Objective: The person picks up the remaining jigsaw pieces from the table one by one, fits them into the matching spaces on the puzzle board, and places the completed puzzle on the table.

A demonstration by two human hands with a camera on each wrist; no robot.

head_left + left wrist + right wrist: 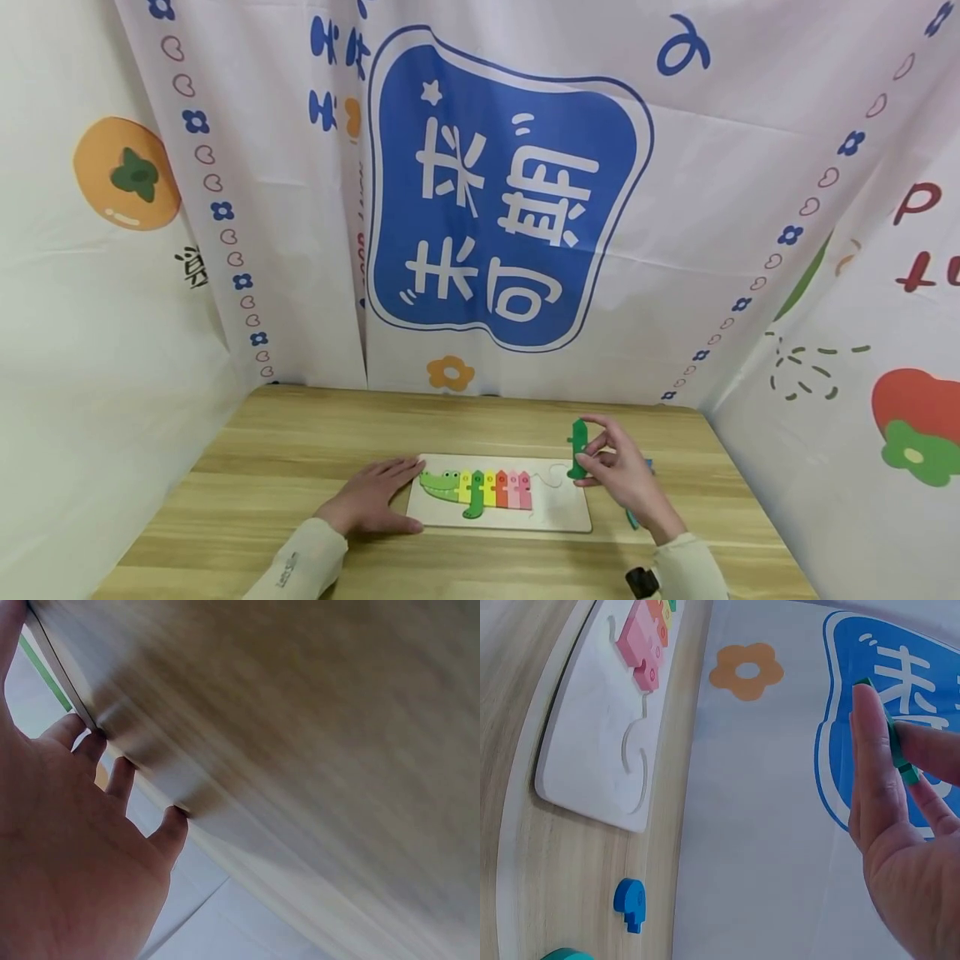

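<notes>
A white puzzle board (558, 512) lies on the wooden table, holding a crocodile puzzle (441, 486). Its green head, then yellow, green, orange-red and pink pieces sit in a row; the grooved tail part at the right is bare. My left hand (378, 498) rests at the board's left edge, fingers spread, fingertips on the rim in the left wrist view. Above the board's right end, my right hand (618, 471) pinches a dark green puzzle piece (579, 450) between thumb and fingers, held upright. In the right wrist view that piece (901, 754) shows edge-on.
A blue puzzle piece (632, 904) and a teal piece (568, 954) lie on the table right of the board, partly behind the right hand in the head view. A printed cloth (510, 367) hangs behind the table (315, 425) and along both sides.
</notes>
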